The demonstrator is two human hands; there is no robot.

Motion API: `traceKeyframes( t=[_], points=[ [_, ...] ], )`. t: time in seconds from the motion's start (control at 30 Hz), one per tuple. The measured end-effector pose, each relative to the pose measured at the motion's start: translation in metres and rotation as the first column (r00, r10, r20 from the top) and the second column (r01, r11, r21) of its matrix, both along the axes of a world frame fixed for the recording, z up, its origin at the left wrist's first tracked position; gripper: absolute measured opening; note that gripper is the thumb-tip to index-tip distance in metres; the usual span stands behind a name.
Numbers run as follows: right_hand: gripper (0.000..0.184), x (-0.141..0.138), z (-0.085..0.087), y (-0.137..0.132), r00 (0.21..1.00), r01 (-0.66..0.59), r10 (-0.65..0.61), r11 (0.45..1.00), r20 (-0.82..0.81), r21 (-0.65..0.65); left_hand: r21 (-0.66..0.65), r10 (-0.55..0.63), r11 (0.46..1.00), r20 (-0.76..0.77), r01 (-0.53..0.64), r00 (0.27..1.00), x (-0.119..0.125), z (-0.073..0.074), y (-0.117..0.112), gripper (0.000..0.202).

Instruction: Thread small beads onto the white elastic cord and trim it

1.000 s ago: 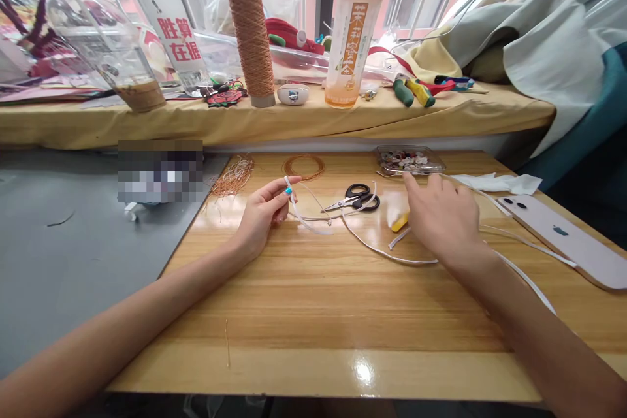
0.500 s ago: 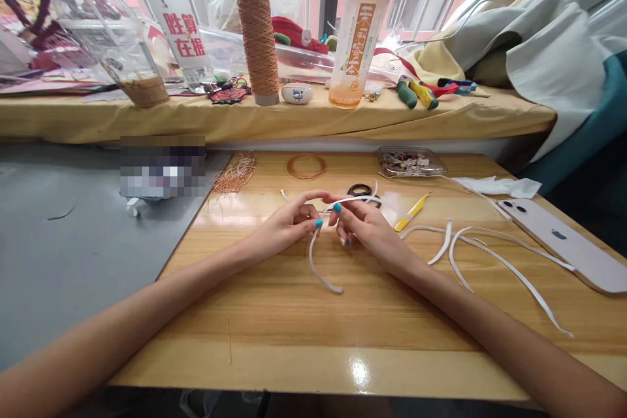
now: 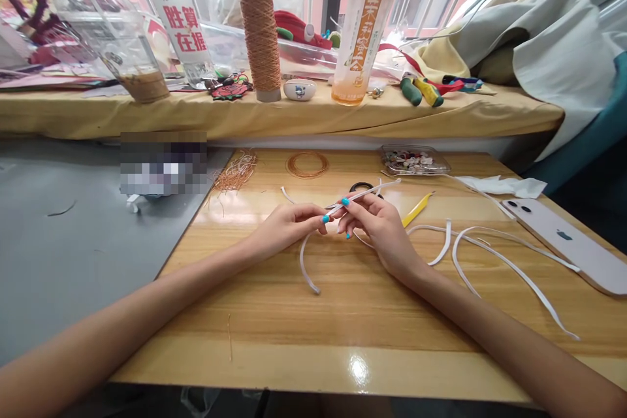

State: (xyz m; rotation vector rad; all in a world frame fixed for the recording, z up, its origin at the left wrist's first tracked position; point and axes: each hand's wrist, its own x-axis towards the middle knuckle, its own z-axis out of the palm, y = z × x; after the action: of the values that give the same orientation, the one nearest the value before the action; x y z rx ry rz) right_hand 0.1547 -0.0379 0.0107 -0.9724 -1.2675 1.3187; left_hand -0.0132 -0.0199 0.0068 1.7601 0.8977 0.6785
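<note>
Over the middle of the wooden table (image 3: 372, 320), my left hand (image 3: 289, 227) and my right hand (image 3: 377, 225) meet, both pinched on a white strip (image 3: 306, 268). The strip curves down to the table from my left fingers, and its other end pokes up to the right past my right fingers. Black scissors (image 3: 361, 187) lie just behind my hands, partly hidden. A yellow tool (image 3: 416, 209) rests to the right of my right hand.
More white strips (image 3: 494, 255) loop across the table's right side, near a phone (image 3: 563, 235). A copper wire coil (image 3: 306, 164), loose copper strands (image 3: 235, 175) and a clear box of small pieces (image 3: 412, 160) sit at the back. Bottles, a thread cone (image 3: 258, 23) and pliers line the ledge.
My right hand came back from the far right side of the table to meet my left hand. Both now pinch the white strip, whose free end has swung up to the right.
</note>
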Motion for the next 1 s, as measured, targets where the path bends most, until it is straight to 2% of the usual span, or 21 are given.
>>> traceKeyframes(
  t=[0.1,0.2,0.5,0.7,1.0],
  points=[
    [0.015,-0.0009,-0.0006,-0.0011,1.000,0.000,-0.001,1.000,0.019,0.025,0.034,0.004,0.999,-0.030,-0.003,1.000,-0.0005,0.0000,0.0001,0.022],
    [0.014,-0.0014,-0.0015,-0.0014,1.000,0.024,-0.025,0.999,0.011,0.049,0.010,0.000,1.000,-0.042,0.000,0.999,-0.0012,-0.0002,0.0004,0.024],
    [0.014,-0.0016,-0.0021,-0.0025,0.999,0.035,-0.035,0.996,-0.002,0.083,-0.094,-0.010,0.995,0.037,0.013,0.999,-0.0020,0.0006,0.0012,0.027],
    [0.016,-0.0001,-0.0052,0.0009,0.998,0.069,-0.069,0.994,-0.006,0.087,-0.144,0.025,0.989,0.100,-0.011,0.995,-0.0027,-0.0026,0.0045,0.029],
    [0.019,-0.0003,-0.0048,-0.0008,0.998,0.050,-0.054,0.992,0.032,0.116,-0.090,0.047,0.995,0.017,-0.045,0.999,-0.0015,0.0009,0.0011,0.022]
  ],
)
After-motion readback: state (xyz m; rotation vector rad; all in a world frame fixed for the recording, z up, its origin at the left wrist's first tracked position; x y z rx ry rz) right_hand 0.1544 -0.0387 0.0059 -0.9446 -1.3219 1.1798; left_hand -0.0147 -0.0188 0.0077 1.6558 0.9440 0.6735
